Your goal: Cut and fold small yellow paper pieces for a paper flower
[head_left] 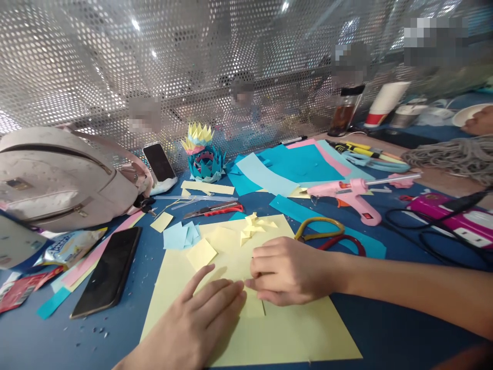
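A small yellow paper square [254, 307] lies on a large yellow sheet [300, 334], partly covered by my hands. My left hand [196, 318] rests palm down with its fingers stretched out, the little finger lifted apart, and its fingertips touching the square. Curled fingers of my right hand [288, 272] pinch at the square's upper edge, close to the left fingertips. Just beyond them are folded yellow paper points [254, 223]. Loose yellow squares [202, 254] and light blue squares [181, 235] lie to the left.
Scissors [327, 228] and a pink glue gun [346, 195] lie right, near a magenta power strip [450, 216] with cables. A utility knife [215, 209] and folded-paper model [204, 159] are behind. Left are a phone [110, 272] and backpack [65, 174]. Another person's hand [479, 122] shows far right.
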`<state>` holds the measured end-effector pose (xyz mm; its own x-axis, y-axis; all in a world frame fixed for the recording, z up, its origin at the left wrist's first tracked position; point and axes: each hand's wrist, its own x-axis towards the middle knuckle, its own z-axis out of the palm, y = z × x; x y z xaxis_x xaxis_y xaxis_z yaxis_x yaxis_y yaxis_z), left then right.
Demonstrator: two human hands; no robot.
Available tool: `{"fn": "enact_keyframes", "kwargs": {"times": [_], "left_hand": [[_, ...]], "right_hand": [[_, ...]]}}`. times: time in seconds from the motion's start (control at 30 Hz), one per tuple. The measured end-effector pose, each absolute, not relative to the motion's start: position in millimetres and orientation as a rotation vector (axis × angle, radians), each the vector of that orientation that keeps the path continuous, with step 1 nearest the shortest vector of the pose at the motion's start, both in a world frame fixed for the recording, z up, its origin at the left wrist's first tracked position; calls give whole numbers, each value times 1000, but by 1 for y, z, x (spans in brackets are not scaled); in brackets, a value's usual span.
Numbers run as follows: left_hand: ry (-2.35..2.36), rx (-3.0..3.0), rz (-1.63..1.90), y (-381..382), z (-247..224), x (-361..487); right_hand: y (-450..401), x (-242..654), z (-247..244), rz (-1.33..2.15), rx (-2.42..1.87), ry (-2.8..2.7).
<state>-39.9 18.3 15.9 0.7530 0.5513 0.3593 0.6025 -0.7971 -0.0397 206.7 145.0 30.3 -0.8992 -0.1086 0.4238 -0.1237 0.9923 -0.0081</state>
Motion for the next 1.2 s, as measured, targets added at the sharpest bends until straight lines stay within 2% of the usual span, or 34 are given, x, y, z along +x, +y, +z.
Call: {"fn": "enact_keyframes", "kwargs": {"times": [0.23, 0.5, 0.93, 1.2], "left_hand": [[-1033, -2827, -447, 16, 14, -39], [-1105, -2770, -568, 15, 11, -37], [-1131, -2694, -566, 21, 22, -43], [-1043, -2762, -613, 18, 18, -40]], "right_hand": [[142, 207, 30, 95, 42, -2638], [139, 206, 30, 110, -11, -2713], [139, 204, 37, 198, 202, -2706], [135, 204, 34, 200, 155, -2678]]}}
